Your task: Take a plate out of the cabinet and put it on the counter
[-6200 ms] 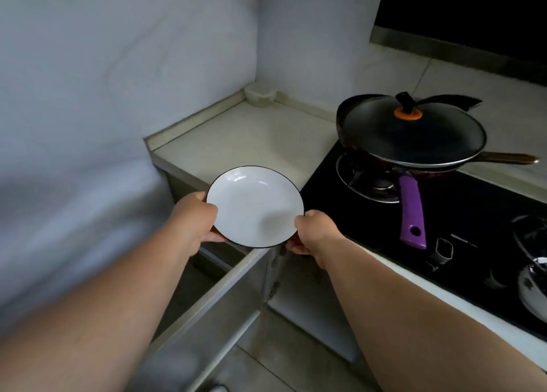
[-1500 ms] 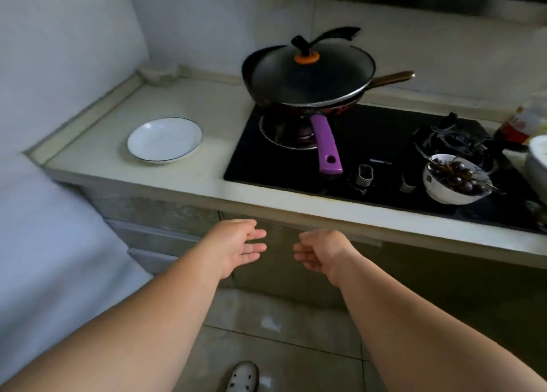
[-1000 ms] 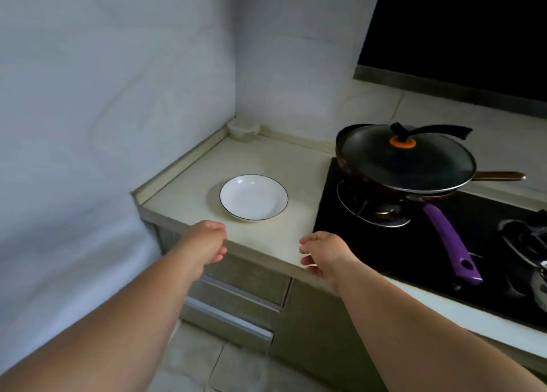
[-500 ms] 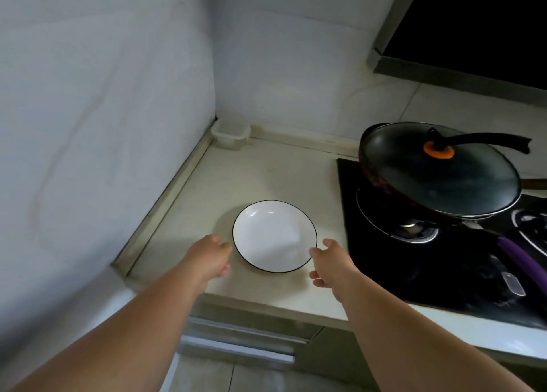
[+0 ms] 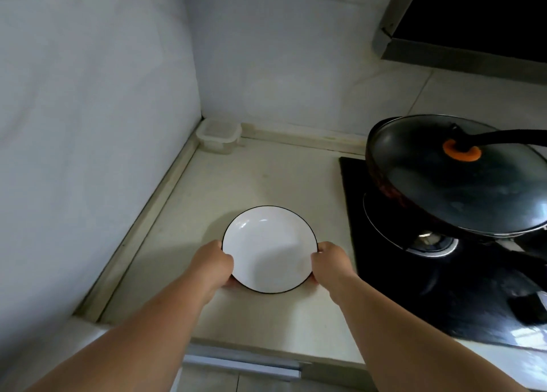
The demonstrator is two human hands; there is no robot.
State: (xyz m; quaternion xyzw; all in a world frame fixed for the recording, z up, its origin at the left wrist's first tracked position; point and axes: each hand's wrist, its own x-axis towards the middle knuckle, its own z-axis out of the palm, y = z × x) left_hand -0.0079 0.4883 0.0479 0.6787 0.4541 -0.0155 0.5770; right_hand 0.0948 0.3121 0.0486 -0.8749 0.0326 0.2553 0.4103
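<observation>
On the worktop, left of the hob: plate, flat. We clasp its rim, left hand and right hand on opposite sides, equally near.

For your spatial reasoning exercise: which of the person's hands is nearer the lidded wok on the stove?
Right. The right hand grips the plate on its wok side; the left hand grips the far side.

One head-worn wide-angle view looks steeply down and forward from close above the worktop, facing its far-left wall corner; the hob lies at the right edge.
</observation>
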